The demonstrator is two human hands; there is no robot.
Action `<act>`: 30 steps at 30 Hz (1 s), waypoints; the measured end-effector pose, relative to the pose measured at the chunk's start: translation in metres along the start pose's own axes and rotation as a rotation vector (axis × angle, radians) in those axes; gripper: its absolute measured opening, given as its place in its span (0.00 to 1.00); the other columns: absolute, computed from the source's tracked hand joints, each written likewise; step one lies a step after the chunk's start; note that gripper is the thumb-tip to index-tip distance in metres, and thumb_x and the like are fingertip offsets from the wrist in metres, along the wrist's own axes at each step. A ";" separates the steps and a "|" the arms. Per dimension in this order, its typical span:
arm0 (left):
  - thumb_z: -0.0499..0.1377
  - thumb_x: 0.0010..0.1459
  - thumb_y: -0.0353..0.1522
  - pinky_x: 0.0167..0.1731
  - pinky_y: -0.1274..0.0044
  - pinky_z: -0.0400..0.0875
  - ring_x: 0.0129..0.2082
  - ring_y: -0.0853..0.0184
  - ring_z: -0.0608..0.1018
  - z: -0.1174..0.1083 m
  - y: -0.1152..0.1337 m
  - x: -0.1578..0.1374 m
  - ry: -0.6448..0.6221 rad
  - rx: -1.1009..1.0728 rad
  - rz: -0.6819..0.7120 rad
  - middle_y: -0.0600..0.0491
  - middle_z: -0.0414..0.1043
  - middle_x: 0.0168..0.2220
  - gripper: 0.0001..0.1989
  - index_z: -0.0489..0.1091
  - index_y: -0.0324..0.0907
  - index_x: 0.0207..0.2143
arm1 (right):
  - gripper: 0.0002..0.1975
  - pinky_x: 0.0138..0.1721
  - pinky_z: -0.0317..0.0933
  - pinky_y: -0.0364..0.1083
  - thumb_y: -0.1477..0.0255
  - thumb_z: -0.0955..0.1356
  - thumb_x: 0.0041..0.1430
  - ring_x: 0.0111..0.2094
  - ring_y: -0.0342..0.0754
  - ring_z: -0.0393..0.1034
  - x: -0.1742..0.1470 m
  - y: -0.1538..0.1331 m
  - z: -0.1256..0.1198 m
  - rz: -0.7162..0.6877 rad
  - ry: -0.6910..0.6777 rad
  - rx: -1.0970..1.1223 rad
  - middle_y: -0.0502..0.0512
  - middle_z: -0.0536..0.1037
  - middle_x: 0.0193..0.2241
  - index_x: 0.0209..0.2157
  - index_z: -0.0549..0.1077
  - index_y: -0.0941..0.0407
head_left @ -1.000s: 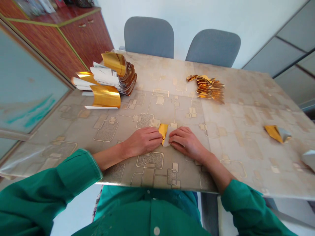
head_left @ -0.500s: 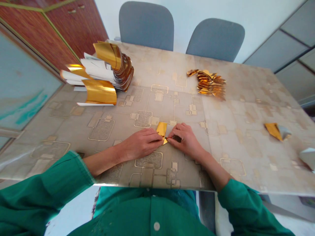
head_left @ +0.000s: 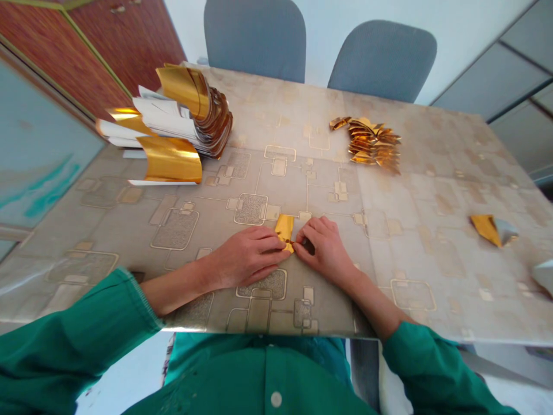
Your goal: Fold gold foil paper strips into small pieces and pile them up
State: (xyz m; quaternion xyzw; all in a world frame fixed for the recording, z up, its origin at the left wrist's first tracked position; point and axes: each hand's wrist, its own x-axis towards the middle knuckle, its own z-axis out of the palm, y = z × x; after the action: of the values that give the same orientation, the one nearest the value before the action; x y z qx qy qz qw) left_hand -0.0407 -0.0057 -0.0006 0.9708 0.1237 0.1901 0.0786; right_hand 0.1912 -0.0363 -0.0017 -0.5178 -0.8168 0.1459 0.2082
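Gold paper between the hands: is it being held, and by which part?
The left hand holds the gold paper at its near end; the right hand pinches its near right corner.

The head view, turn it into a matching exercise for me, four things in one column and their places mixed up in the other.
Things:
1. Small gold piece
2. Stack of gold and white sheets
3. Cluster of folded gold pieces
4. Left grey chair

Places:
A. Far part of the table, right of the middle
B. Beyond the table's far edge
C. At the fingertips of the left hand and right hand
D. Far left part of the table

Pairs: 1-C, 2-D, 3-A, 4-B
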 end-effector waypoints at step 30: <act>0.53 0.67 0.29 0.46 0.70 0.77 0.45 0.63 0.76 0.001 0.006 0.003 0.025 0.199 0.015 0.49 0.76 0.40 0.11 0.72 0.40 0.48 | 0.05 0.43 0.50 0.50 0.69 0.70 0.61 0.40 0.52 0.62 -0.008 -0.003 0.009 0.098 0.068 0.024 0.52 0.72 0.35 0.35 0.69 0.53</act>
State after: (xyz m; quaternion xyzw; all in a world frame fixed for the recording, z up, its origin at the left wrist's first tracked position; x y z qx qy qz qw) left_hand -0.0368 -0.0109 0.0010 0.9722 0.1360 0.1896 -0.0214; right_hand 0.1878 -0.0453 -0.0094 -0.5593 -0.7812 0.1481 0.2346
